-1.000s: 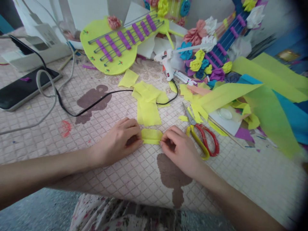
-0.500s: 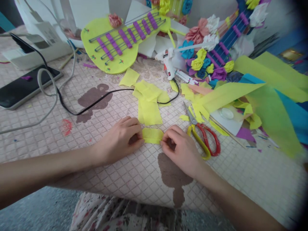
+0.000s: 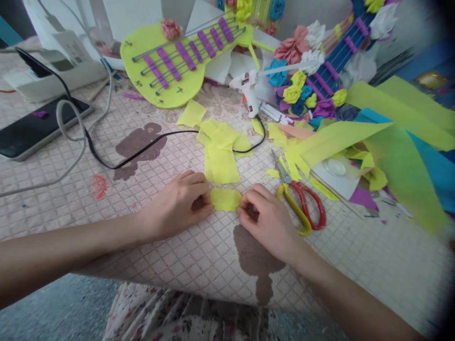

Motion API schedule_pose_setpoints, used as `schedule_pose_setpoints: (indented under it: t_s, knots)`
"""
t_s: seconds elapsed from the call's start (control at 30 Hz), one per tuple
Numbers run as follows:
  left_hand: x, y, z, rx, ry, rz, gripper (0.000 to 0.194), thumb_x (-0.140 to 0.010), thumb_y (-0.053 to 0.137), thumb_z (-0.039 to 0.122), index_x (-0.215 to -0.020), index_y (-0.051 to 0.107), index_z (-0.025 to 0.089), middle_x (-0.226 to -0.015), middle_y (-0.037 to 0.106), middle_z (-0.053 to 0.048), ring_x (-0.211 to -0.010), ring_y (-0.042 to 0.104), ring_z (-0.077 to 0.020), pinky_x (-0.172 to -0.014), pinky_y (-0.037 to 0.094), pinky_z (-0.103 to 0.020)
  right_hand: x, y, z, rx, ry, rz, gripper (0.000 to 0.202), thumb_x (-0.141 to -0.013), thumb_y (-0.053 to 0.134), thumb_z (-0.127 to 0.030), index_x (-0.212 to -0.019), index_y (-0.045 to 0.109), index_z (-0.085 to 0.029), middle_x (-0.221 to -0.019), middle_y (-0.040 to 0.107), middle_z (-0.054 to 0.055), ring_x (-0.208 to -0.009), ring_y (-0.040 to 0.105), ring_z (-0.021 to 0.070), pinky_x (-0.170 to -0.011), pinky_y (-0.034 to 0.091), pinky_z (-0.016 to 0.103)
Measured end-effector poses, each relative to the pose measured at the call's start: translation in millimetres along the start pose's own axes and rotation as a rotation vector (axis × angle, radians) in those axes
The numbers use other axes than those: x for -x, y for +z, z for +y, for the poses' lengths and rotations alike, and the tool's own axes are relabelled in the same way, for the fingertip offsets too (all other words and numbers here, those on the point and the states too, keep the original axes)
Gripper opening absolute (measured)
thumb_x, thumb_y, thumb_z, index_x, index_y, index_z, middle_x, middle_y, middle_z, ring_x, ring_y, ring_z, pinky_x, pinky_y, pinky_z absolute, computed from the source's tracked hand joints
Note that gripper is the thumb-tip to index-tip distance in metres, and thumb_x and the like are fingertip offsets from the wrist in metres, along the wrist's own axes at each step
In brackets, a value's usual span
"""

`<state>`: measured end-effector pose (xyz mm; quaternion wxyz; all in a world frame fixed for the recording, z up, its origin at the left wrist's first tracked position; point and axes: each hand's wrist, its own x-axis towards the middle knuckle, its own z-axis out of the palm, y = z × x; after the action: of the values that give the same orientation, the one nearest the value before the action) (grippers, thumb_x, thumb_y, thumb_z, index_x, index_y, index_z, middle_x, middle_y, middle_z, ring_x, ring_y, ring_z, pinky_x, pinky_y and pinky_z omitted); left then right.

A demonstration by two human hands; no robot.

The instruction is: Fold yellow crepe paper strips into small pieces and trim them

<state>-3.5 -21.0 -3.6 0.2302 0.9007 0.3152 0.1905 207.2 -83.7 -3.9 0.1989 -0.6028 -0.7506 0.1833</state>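
- The fingers of the left hand (image 3: 181,203) pinch the left end of a small yellow strip (image 3: 225,199).
- The fingers of the right hand (image 3: 268,218) pinch its right end, so the strip spans the gap between the hands, in from the near edge of the tabletop (image 3: 185,265).
- Just beyond the strip, toward the far edge, overlapping yellow pieces (image 3: 221,163) lie in a loose pile.
- Red-and-yellow scissors (image 3: 302,203) lie beside the right hand, their tips toward the far edge.
- Past the pile stands a white glue gun (image 3: 250,102).
- A yellow guitar-shaped cutout (image 3: 167,92) occupies the far side.
- A dark phone (image 3: 35,128) lies toward the left edge.
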Motion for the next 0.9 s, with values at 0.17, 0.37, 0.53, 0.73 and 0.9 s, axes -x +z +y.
schedule_pose_setpoints:
  t_s: [0.17, 0.37, 0.53, 0.73, 0.9]
  knots:
    - [-1, -0.6, 0, 0.004, -0.004, 0.003, 0.015, -0.078, 0.054, 0.01, -0.065, 0.049, 0.015, -0.072, 0.05, -0.001, -0.07, 0.047, -0.0139, -0.066, 0.04, -0.028, 1, 1, 1, 0.005, -0.006, 0.001, 0.014, -0.076, 0.052, -0.009, -0.071, 0.046, -0.02, -0.079, 0.052, 0.001, -0.069, 0.052, 0.014, -0.062, 0.041, 0.028]
    - [-1, -1.2, 0, 0.085, -0.061, 0.019, 0.005, -0.076, 0.058, 0.01, -0.075, 0.056, 0.015, -0.077, 0.055, -0.002, -0.072, 0.051, -0.0146, -0.068, 0.042, -0.029, 0, -1, 1, -0.034, 0.002, 0.0, 0.015, -0.076, 0.054, -0.007, -0.08, 0.049, -0.021, -0.086, 0.054, 0.001, -0.073, 0.053, 0.0143, -0.061, 0.039, 0.027]
    - [1, -1.7, -2, 0.136, -0.022, -0.041, 0.014, -0.081, 0.054, 0.007, -0.084, 0.063, 0.017, -0.089, 0.059, -0.002, -0.084, 0.055, -0.0161, -0.078, 0.042, -0.03, -1, -5, 0, -0.084, -0.008, -0.078, 0.015, -0.08, 0.051, -0.006, -0.082, 0.054, -0.021, -0.09, 0.056, 0.002, -0.078, 0.056, 0.0147, -0.064, 0.041, 0.027]
    - [-2, 1.5, 0, 0.041, -0.025, -0.073, 0.012, -0.085, 0.06, 0.027, -0.081, 0.062, 0.016, -0.085, 0.058, -0.004, -0.08, 0.054, -0.0178, -0.074, 0.042, -0.033, -3, 0, -5, 0.033, 0.002, -0.019, 0.007, -0.084, 0.056, -0.019, -0.078, 0.052, -0.02, -0.083, 0.057, 0.001, -0.076, 0.056, 0.0158, -0.064, 0.04, 0.029]
    - [-5, 8.5, 4, -0.067, -0.061, -0.031, 0.017, -0.084, 0.062, 0.029, -0.077, 0.058, 0.015, -0.081, 0.057, -0.004, -0.08, 0.053, -0.0191, -0.073, 0.04, -0.033, -5, 5, -10, 0.133, 0.049, -0.008, 0.012, -0.082, 0.06, -0.022, -0.077, 0.05, -0.02, -0.083, 0.057, 0.001, -0.081, 0.057, 0.0188, -0.065, 0.038, 0.03]
